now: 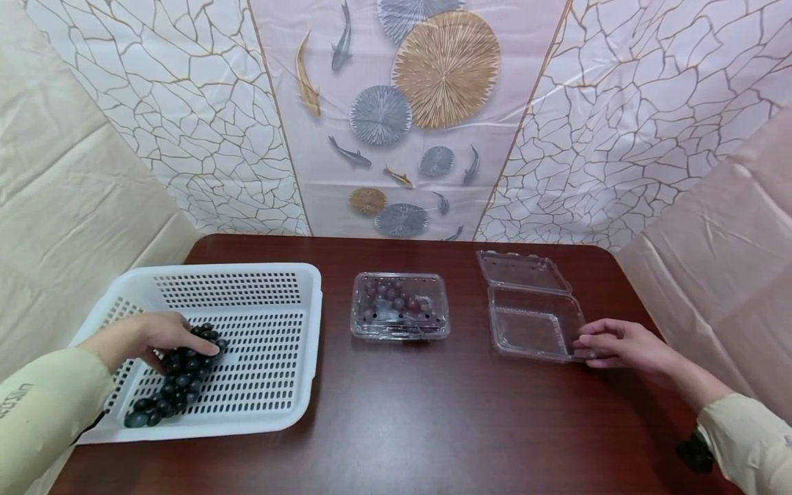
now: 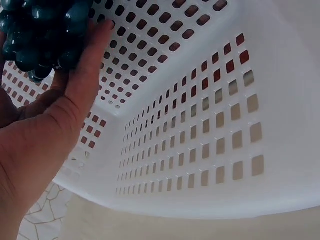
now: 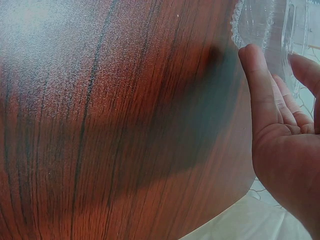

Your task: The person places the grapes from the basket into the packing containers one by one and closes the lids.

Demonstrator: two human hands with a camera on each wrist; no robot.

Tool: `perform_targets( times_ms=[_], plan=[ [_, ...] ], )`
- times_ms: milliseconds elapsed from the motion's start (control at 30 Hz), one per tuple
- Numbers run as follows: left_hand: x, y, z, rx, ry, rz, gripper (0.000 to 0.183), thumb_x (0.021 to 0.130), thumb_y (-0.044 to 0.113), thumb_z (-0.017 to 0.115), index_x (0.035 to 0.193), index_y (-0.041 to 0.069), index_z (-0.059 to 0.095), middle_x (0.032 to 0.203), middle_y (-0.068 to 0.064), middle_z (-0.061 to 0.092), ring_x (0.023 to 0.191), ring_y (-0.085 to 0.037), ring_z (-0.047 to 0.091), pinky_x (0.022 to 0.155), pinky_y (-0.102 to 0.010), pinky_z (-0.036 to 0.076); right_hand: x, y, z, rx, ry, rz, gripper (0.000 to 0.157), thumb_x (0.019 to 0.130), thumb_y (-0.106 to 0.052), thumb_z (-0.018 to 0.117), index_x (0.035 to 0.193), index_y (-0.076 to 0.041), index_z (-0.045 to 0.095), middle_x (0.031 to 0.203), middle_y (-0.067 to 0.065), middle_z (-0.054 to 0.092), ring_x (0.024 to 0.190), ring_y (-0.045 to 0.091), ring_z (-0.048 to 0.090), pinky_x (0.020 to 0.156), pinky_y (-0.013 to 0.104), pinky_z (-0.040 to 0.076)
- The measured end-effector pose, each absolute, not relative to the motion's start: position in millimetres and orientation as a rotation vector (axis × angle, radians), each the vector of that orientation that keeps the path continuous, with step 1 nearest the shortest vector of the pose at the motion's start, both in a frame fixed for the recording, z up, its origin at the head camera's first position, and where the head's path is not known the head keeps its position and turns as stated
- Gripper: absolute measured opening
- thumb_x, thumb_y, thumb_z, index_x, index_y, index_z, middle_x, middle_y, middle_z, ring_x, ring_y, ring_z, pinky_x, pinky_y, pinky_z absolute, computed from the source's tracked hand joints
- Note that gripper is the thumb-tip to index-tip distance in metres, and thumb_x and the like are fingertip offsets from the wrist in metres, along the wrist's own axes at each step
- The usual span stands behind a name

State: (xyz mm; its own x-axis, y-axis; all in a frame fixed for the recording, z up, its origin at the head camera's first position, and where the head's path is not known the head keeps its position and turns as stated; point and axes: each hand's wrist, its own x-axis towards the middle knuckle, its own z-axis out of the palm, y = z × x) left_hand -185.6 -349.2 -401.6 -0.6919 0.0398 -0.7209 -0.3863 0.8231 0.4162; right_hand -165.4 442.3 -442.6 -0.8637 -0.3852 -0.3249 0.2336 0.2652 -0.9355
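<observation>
A bunch of dark grapes lies in the white plastic basket on the left. My left hand grips its upper part, thumb across the top; in the left wrist view the grapes fill the upper left corner beside the thumb. On the right stands a clear plastic clamshell box, its lid folded back behind it. My right hand holds its near right corner between thumb and fingers. The right wrist view shows only part of the box, past the fingertips.
A closed clear clamshell box with reddish grapes inside stands mid-table between basket and open box. The dark wooden table ends at a patterned cloth behind. Beige cloth walls flank both sides.
</observation>
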Motion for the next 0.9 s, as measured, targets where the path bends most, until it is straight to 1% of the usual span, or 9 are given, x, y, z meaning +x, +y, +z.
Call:
perform_targets(
  times_ms=[133, 267, 333, 433, 600, 667, 767, 833, 900],
  plan=[
    [-184, -354, -404, -0.221, 2.228, 0.778, 0.079, 0.093, 0.036, 0.083, 0.125, -0.023, 0.04, 0.121, -0.036, 0.05, 0.109, -0.041, 0.061, 0.082, -0.052, 0.066, -166, 441, -443, -0.14, 2.043, -1.645, 0.017, 0.111, 0.001, 0.052, 0.123, -0.003, 0.063, 0.116, 0.002, 0.079, 0.103, 0.017, 0.078, 0.086, 0.038, 0.066],
    [-182, -360, -406, -0.196, 2.218, 0.857, 0.045, 0.095, 0.03, 0.081, 0.093, 0.0, 0.048, 0.096, -0.014, 0.051, 0.092, -0.027, 0.057, 0.075, -0.045, 0.065, -165, 440, -441, -0.112, 2.079, -1.617, 0.016, 0.111, -0.001, 0.054, 0.125, 0.003, 0.061, 0.115, 0.003, 0.079, 0.102, 0.017, 0.078, 0.086, 0.038, 0.066],
    [-182, -363, -406, -0.186, 2.2, 0.901, 0.043, 0.097, 0.028, 0.079, 0.084, 0.01, 0.043, 0.088, -0.006, 0.045, 0.086, -0.021, 0.052, 0.074, -0.043, 0.064, -165, 439, -441, -0.103, 2.095, -1.602, 0.017, 0.111, -0.002, 0.055, 0.125, 0.005, 0.06, 0.115, 0.003, 0.079, 0.101, 0.016, 0.078, 0.086, 0.039, 0.066],
    [-181, -366, -406, -0.17, 2.162, 0.97, 0.043, 0.098, 0.026, 0.078, 0.081, 0.013, 0.04, 0.086, -0.003, 0.042, 0.084, -0.019, 0.048, 0.075, -0.042, 0.063, -166, 438, -442, -0.102, 2.085, -1.605, 0.016, 0.111, -0.001, 0.055, 0.124, 0.005, 0.061, 0.115, 0.003, 0.079, 0.101, 0.016, 0.078, 0.086, 0.039, 0.066],
    [-181, -368, -406, -0.146, 2.133, 1.046, 0.04, 0.1, 0.028, 0.076, 0.097, 0.004, 0.044, 0.111, -0.016, 0.049, 0.101, -0.027, 0.055, 0.086, -0.047, 0.064, -167, 437, -443, -0.092, 2.06, -1.624, 0.015, 0.111, 0.001, 0.054, 0.121, -0.002, 0.064, 0.114, 0.002, 0.079, 0.1, 0.016, 0.078, 0.085, 0.039, 0.066],
    [-181, -369, -405, -0.117, 2.126, 1.054, 0.051, 0.101, 0.031, 0.075, 0.117, -0.007, 0.046, 0.129, -0.031, 0.048, 0.115, -0.039, 0.057, 0.091, -0.05, 0.064, -167, 436, -442, -0.087, 2.062, -1.623, 0.015, 0.11, 0.001, 0.054, 0.12, -0.003, 0.065, 0.114, 0.002, 0.079, 0.099, 0.016, 0.078, 0.085, 0.039, 0.066],
    [-182, -371, -404, -0.066, 2.115, 1.079, 0.086, 0.104, 0.034, 0.071, 0.151, -0.02, 0.025, 0.155, -0.047, 0.025, 0.139, -0.06, 0.041, 0.096, -0.051, 0.062, -167, 436, -442, -0.088, 2.073, -1.613, 0.015, 0.111, 0.0, 0.054, 0.121, -0.001, 0.064, 0.114, 0.003, 0.079, 0.099, 0.016, 0.078, 0.085, 0.039, 0.066],
    [-182, -372, -403, -0.03, 2.101, 1.129, 0.103, 0.105, 0.034, 0.069, 0.157, -0.024, 0.0, 0.163, -0.049, 0.003, 0.15, -0.064, 0.022, 0.098, -0.051, 0.062, -167, 435, -441, -0.085, 2.086, -1.603, 0.014, 0.111, 0.0, 0.054, 0.122, 0.001, 0.063, 0.114, 0.004, 0.079, 0.099, 0.016, 0.078, 0.085, 0.039, 0.066],
    [-183, -372, -402, 0.0, 2.09, 1.187, 0.106, 0.106, 0.031, 0.067, 0.156, -0.025, -0.008, 0.164, -0.048, -0.007, 0.152, -0.065, 0.013, 0.099, -0.051, 0.061, -167, 435, -441, -0.075, 2.095, -1.595, 0.014, 0.111, -0.001, 0.055, 0.122, 0.002, 0.062, 0.114, 0.003, 0.079, 0.099, 0.016, 0.078, 0.085, 0.039, 0.066]
  ],
)
